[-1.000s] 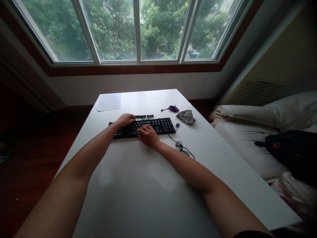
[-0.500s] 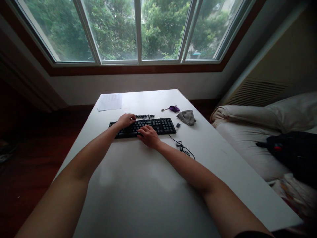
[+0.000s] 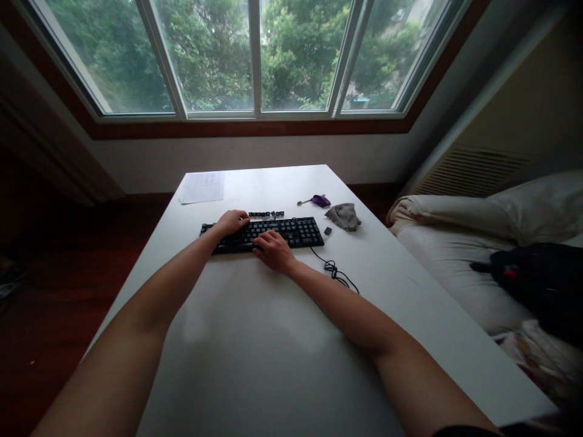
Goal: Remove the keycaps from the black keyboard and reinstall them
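A black keyboard (image 3: pixel 306 232) lies across the white table. My left hand (image 3: pixel 233 222) is over its upper left part, fingers bent together at the keys near the back edge; anything between the fingertips is too small to make out. Lower and to the right, my right hand (image 3: pixel 274 250) rests on the front part of the keyboard, its fingers spread apart. Behind the keyboard, several loose black keycaps (image 3: pixel 266 213) form a row. Another small black piece (image 3: pixel 328 231) lies off the keyboard's right end.
The keyboard's bundled cable (image 3: pixel 334 268) trails to the right on the table (image 3: pixel 255 340). A purple brush (image 3: pixel 320 201) and a crumpled grey cloth (image 3: pixel 344 216) lie at the back right. Printed paper (image 3: pixel 203 187) is at the back left. A sofa (image 3: pixel 446 243) stands on the right.
My left hand's fingers have shifted very slightly at the keys. My right hand and the keyboard stay where they were.
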`<state>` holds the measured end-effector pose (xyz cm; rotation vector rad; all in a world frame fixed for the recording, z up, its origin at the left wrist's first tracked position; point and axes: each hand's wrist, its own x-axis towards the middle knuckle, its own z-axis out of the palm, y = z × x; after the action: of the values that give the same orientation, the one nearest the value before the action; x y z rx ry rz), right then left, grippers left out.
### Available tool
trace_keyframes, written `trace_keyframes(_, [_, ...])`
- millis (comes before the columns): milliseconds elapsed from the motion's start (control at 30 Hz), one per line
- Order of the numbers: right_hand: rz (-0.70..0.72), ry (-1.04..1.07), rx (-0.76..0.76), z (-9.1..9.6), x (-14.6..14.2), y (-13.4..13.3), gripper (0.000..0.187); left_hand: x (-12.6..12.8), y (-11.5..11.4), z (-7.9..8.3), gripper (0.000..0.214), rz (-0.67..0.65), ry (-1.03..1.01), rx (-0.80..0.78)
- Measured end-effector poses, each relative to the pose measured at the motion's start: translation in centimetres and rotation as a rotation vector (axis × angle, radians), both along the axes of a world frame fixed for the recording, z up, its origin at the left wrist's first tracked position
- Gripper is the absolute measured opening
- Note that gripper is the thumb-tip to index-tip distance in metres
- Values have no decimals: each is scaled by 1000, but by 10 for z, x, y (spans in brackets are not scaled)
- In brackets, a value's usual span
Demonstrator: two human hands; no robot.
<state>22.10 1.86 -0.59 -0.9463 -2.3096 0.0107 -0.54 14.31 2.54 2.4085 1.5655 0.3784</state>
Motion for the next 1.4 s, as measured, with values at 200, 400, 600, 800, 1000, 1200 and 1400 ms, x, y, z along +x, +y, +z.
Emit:
trace_keyframes(200, [13,15,-4,-1,1,1,23,6,0,-7,29,137,-48,-41])
trace_keyframes(400, [15,-1,-5,-1,1,1,24,7,1,-7,30,212,-32,-100])
trace_keyframes(600, [18,-18,-2,-1,1,0,23,7,2,-8,27,238,-24,-114])
trace_keyframes(800, [14,-61,-10,1,2,-1,23,15,8,-12,28,271,-28,-60])
trace_keyframes(1000, [7,-111,-9,2,3,-1,24,32,24,-14,35,308,-22,-17])
trace_keyframes(1200, [12,-135,-17,1,5,2,23,42,37,-15,35,368,26,-42])
trace_keyframes(1400, [13,-149,-18,2,5,1,24,43,40,-15,28,375,75,-35])
